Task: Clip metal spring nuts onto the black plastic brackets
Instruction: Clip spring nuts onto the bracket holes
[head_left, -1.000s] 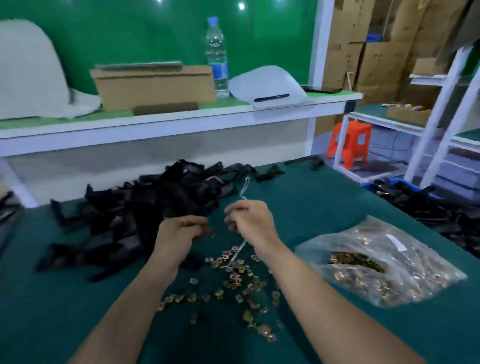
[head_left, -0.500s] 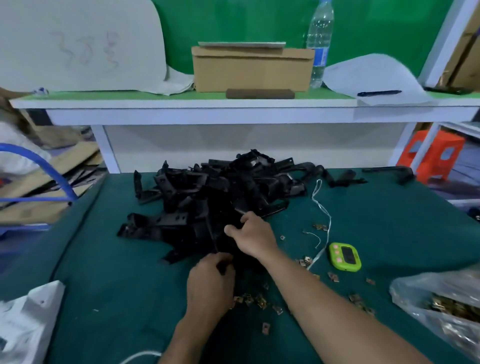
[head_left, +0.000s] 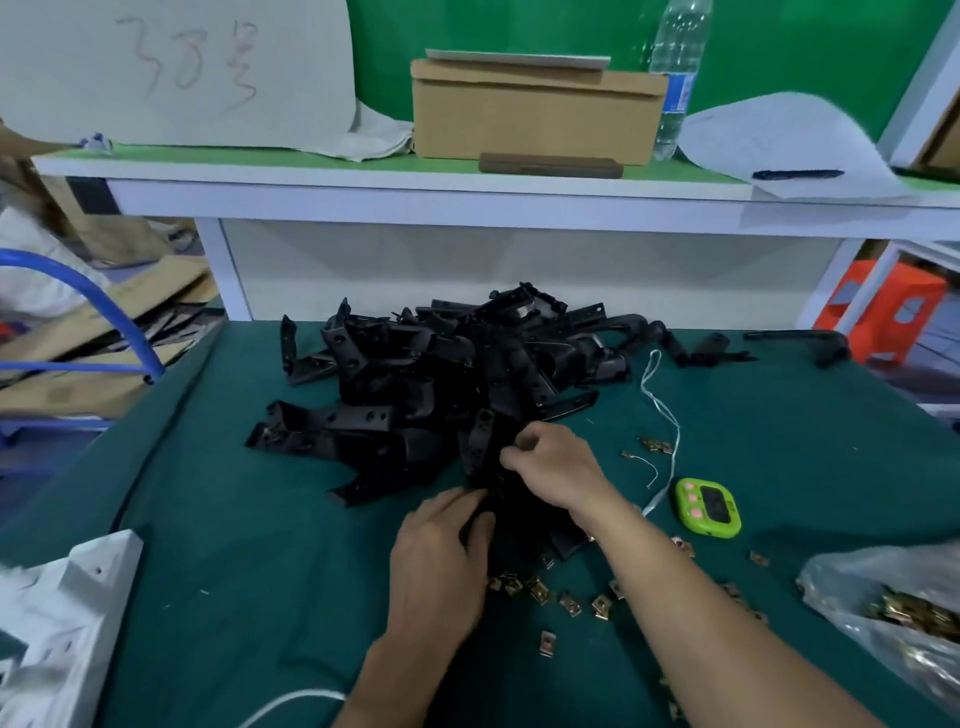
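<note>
Where the work stands: early, I judge; no bracket with a nut clipped on can be made out.
Brackets: black brackets (head_left: 415, 379) heaped mid-counter (head_left: 234, 571).
Spring nuts: spring nuts (head_left: 540, 592) scattered near the wrists; more in the bag (head_left: 883, 613), near right.
Hands: left hand (head_left: 441, 561) grips one bracket (head_left: 480, 447) at the heap's near edge; right hand (head_left: 556, 467) pinches its far part; whether a nut lies under the fingers, cannot tell.
Since earlier: both hands remain there, barely shifted.

Both yr forearms reach fwd, close together. L hand (head_left: 441, 551) knuckles-up, fingers curled round a bracket (head_left: 480, 452); R hand (head_left: 558, 467) just ahead, pinching it.
</note>
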